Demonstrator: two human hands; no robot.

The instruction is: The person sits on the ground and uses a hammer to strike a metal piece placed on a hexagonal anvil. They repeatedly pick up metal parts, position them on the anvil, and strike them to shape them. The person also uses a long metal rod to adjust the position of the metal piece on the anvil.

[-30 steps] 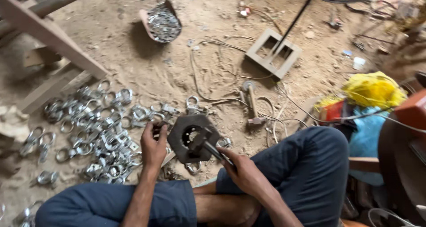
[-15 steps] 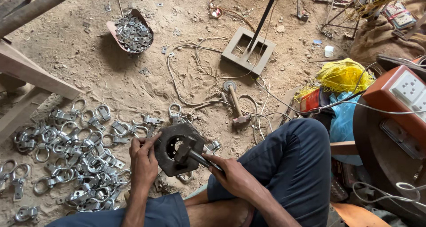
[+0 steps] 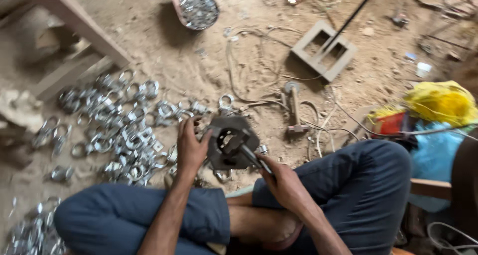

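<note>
Sitting on the dirt floor [image 3: 209,70], a dark round metal block [image 3: 230,144] is steadied by the left hand [image 3: 191,148], fingers spread; a thin metal rod [image 3: 255,158] is pinched in the right hand [image 3: 284,183]; many shiny steel ring clamps [image 3: 119,130] lie heaped beside it, so much work seems left.

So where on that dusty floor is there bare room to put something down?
Bare sandy ground lies between the wooden bench, the bowl of metal bits and the grey two-hole block. It is crowded left of the left hand, where shiny metal clamp rings pile up; loose wires cross the middle.

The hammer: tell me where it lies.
The hammer lies on the dirt floor at the head view's centre, among loose wires, right of the dark metal block.
</note>
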